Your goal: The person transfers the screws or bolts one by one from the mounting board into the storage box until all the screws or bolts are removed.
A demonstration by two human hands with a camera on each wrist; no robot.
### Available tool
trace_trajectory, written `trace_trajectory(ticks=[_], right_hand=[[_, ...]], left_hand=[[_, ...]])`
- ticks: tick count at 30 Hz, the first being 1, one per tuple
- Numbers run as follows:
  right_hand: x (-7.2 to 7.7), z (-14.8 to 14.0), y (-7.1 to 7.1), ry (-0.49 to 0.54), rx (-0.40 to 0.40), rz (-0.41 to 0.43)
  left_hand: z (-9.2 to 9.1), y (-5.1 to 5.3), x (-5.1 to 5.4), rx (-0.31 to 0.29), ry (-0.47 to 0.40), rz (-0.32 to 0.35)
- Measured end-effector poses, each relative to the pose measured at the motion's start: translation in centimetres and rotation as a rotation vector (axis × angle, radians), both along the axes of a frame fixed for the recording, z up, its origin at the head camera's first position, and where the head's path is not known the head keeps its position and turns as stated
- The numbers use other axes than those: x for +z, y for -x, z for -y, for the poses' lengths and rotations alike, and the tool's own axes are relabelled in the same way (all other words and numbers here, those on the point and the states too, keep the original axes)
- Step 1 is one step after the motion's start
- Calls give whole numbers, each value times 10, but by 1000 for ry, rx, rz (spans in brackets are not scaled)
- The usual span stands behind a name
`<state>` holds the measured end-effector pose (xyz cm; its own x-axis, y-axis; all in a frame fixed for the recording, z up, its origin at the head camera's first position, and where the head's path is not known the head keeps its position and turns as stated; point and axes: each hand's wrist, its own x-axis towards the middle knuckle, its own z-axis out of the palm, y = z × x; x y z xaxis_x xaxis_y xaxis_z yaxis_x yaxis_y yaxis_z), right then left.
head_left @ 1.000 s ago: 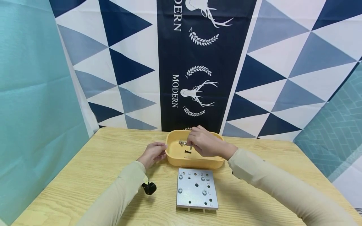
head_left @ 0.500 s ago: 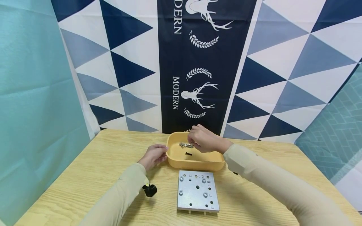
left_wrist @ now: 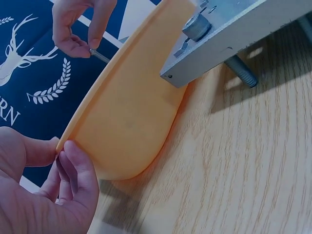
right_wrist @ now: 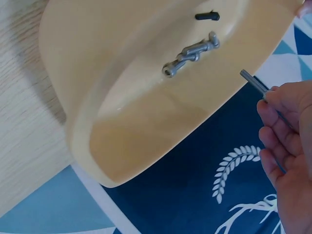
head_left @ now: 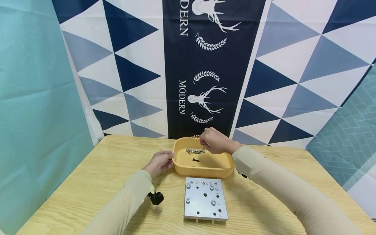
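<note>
My left hand [head_left: 160,161] pinches the left rim of a yellow plastic tray [head_left: 202,172] between thumb and fingers. Above the inside of that tray, my right hand [head_left: 215,141] holds a silver bolt [right_wrist: 253,81] in its fingertips, threaded end pointing down and out of the fingers. Several silver socket-head bolts [right_wrist: 190,52] lie in a small heap on the tray floor, and one black bolt [right_wrist: 207,16] lies apart from them. In front of the tray is a grey metal plate [head_left: 202,209] with holes, and several bolts [left_wrist: 197,27] stand in it with shafts showing below.
The wooden table [head_left: 117,153] carries the tray and the plate. Behind it hangs a patterned cloth [head_left: 141,65], close to the tray's far rim. A black wrist camera [head_left: 155,197] sticks out below my left sleeve.
My right hand dips toward the heap of bolts, then shifts slightly up and right with a bolt in its fingers. More of the heap shows now. My left hand stays on the rim.
</note>
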<state>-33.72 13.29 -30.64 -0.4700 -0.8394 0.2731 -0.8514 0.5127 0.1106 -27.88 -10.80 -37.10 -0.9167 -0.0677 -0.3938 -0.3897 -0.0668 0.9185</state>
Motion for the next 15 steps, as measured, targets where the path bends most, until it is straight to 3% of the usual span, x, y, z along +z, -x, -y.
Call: trace_trajectory(ticks=[15], right_hand=[[2,-10,7,-1,-24,-28]], left_hand=[[1,1,0,3,10,10]])
